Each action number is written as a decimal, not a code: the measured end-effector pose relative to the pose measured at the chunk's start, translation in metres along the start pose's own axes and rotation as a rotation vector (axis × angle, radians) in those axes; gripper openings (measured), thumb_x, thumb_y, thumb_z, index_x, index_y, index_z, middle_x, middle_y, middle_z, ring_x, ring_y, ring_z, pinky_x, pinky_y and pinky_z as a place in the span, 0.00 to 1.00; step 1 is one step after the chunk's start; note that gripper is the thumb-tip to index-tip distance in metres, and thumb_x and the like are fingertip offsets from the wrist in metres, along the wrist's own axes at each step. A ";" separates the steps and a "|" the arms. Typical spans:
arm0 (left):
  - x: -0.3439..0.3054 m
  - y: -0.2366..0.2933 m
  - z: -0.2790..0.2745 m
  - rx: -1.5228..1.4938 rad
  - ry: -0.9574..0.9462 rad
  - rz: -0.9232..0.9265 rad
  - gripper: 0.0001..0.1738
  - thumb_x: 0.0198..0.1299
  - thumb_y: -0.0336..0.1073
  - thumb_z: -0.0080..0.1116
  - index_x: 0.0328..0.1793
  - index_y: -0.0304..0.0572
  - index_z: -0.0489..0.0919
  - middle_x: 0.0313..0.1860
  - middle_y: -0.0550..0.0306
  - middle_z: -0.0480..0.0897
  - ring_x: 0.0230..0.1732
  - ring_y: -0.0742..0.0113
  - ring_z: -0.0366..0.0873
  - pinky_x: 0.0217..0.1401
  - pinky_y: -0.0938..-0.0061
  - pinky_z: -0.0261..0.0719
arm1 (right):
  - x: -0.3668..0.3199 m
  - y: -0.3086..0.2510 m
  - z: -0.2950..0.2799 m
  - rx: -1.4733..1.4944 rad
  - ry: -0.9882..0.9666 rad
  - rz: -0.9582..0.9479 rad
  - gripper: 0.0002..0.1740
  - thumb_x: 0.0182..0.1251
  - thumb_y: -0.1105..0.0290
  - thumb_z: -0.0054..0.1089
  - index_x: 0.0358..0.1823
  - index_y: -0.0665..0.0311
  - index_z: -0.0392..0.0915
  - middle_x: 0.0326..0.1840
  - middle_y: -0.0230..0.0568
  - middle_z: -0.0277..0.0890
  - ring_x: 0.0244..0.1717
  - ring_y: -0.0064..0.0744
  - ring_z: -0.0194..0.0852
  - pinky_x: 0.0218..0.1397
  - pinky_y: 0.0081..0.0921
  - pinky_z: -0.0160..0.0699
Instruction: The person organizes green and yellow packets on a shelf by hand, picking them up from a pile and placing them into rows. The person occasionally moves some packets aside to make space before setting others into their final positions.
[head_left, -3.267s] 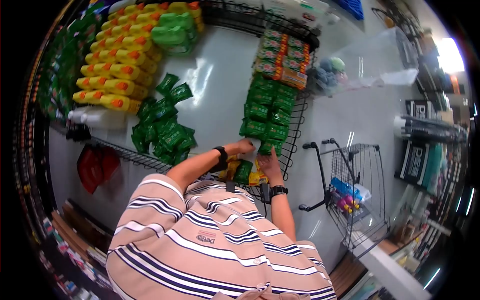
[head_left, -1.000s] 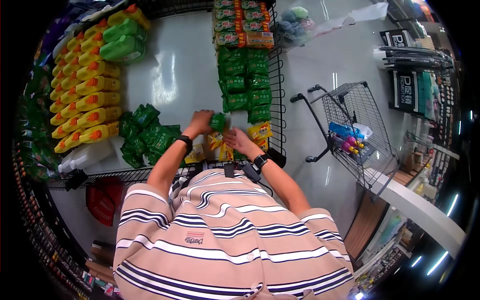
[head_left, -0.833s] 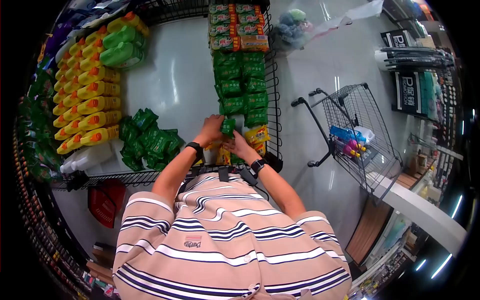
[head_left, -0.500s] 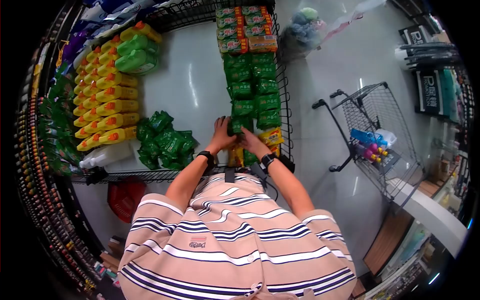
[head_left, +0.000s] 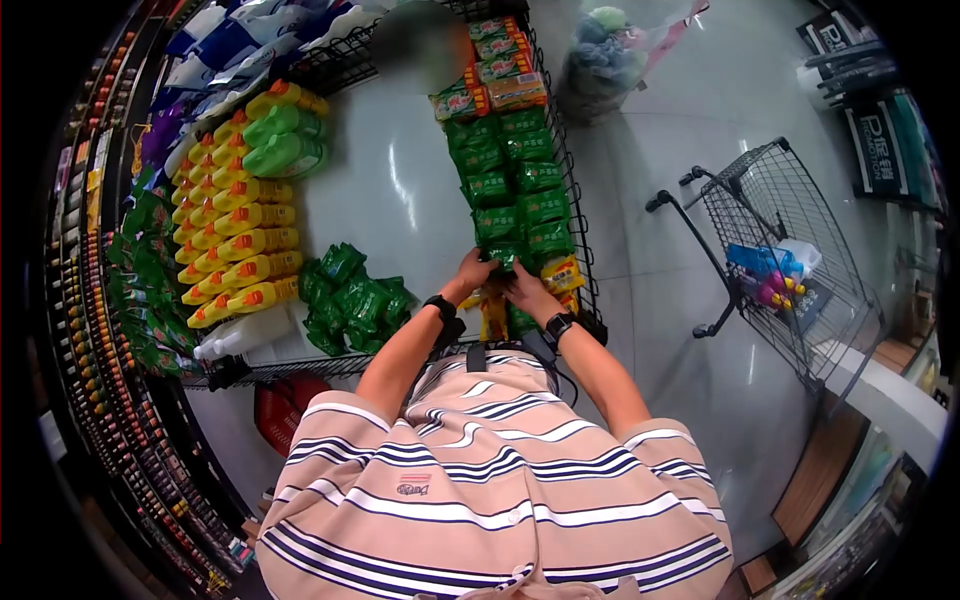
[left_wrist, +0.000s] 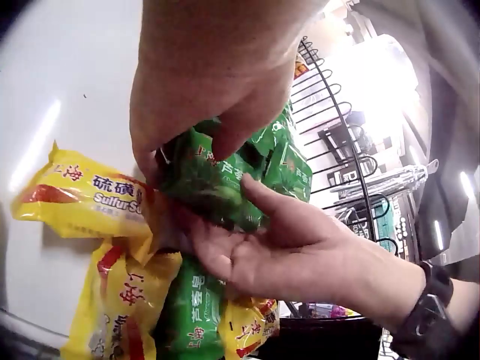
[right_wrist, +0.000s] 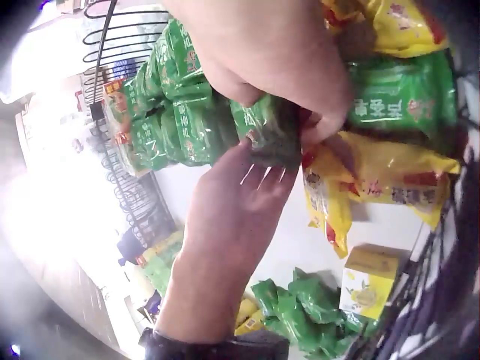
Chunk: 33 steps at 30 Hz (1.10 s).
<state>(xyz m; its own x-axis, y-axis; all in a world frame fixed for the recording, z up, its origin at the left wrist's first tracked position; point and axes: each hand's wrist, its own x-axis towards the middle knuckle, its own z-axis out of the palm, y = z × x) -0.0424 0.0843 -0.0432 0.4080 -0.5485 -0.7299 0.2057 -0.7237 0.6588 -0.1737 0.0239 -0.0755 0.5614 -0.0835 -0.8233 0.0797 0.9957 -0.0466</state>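
Note:
Both hands hold one green soap packet (head_left: 504,256) at the near end of the left row of green packets (head_left: 494,222). My left hand (head_left: 476,270) grips its left side, thumb on top and fingers under it in the right wrist view. From the right, my right hand (left_wrist: 292,240) grips its near side with the thumb over the top edge. Close beside the hands lie yellow sulfur soap packets (left_wrist: 90,195) and another green packet (left_wrist: 193,307). A loose heap of green packets (head_left: 355,300) lies to the left.
Yellow bottles (head_left: 260,243), green bottles (head_left: 285,155) and white bottles (head_left: 245,333) stand left. Orange-and-green soap packs (head_left: 515,92) lie beyond the rows. A black wire rim (head_left: 583,240) borders the display. A small yellow-white box (right_wrist: 369,281) sits near the rim. A shopping cart (head_left: 790,260) stands right.
My left hand has carried a green packet rightward from the heap's side to the left row's end. Both hands have come together on it. The head view has shifted.

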 end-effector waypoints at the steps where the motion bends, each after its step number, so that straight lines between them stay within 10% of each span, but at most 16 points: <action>1: 0.007 -0.005 0.003 -0.001 -0.006 0.004 0.24 0.47 0.34 0.59 0.50 0.30 0.69 0.42 0.46 0.77 0.42 0.60 0.75 0.42 0.70 0.73 | -0.004 -0.004 0.000 -0.010 0.027 -0.006 0.22 0.60 0.57 0.54 0.52 0.60 0.64 0.50 0.39 0.65 0.51 0.35 0.63 0.57 0.32 0.63; 10: -0.017 -0.003 -0.008 -0.196 0.189 0.085 0.28 0.51 0.32 0.53 0.59 0.31 0.62 0.48 0.46 0.75 0.45 0.58 0.74 0.44 0.70 0.72 | 0.004 -0.014 -0.003 -0.165 -0.143 -0.120 0.12 0.62 0.69 0.49 0.46 0.64 0.69 0.46 0.39 0.68 0.48 0.33 0.65 0.57 0.31 0.63; 12: -0.011 -0.004 -0.022 -0.348 -0.093 0.211 0.28 0.53 0.31 0.49 0.63 0.36 0.59 0.55 0.49 0.69 0.44 0.64 0.74 0.41 0.72 0.73 | -0.011 -0.015 0.006 -0.186 -0.140 -0.096 0.13 0.62 0.69 0.49 0.46 0.65 0.69 0.45 0.39 0.69 0.49 0.34 0.65 0.58 0.31 0.62; 20: 0.018 -0.016 -0.021 -0.336 -0.145 0.261 0.25 0.50 0.33 0.50 0.57 0.34 0.66 0.50 0.48 0.74 0.50 0.58 0.70 0.52 0.70 0.67 | -0.022 -0.009 0.035 -0.543 0.070 0.121 0.21 0.63 0.60 0.47 0.52 0.68 0.66 0.55 0.46 0.66 0.56 0.40 0.63 0.59 0.34 0.64; 28: -0.007 -0.053 -0.164 0.303 0.729 0.307 0.29 0.46 0.37 0.53 0.58 0.40 0.66 0.56 0.41 0.68 0.59 0.46 0.63 0.60 0.61 0.62 | -0.034 -0.002 0.039 -0.917 0.098 0.197 0.25 0.62 0.56 0.46 0.54 0.67 0.64 0.55 0.45 0.66 0.54 0.38 0.66 0.56 0.32 0.67; 33: -0.037 -0.093 -0.245 0.902 1.011 -0.027 0.37 0.41 0.41 0.59 0.62 0.48 0.62 0.66 0.41 0.54 0.69 0.44 0.44 0.62 0.40 0.48 | -0.026 0.000 0.060 -1.063 0.086 0.139 0.19 0.62 0.57 0.45 0.45 0.64 0.69 0.50 0.40 0.70 0.52 0.35 0.68 0.51 0.29 0.70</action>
<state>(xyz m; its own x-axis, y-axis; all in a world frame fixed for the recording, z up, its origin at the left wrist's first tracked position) 0.1418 0.2747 -0.0328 0.9632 -0.2669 -0.0311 -0.2666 -0.9637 0.0139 -0.1389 0.0238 -0.0206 0.4473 -0.0056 -0.8944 -0.7606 0.5238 -0.3836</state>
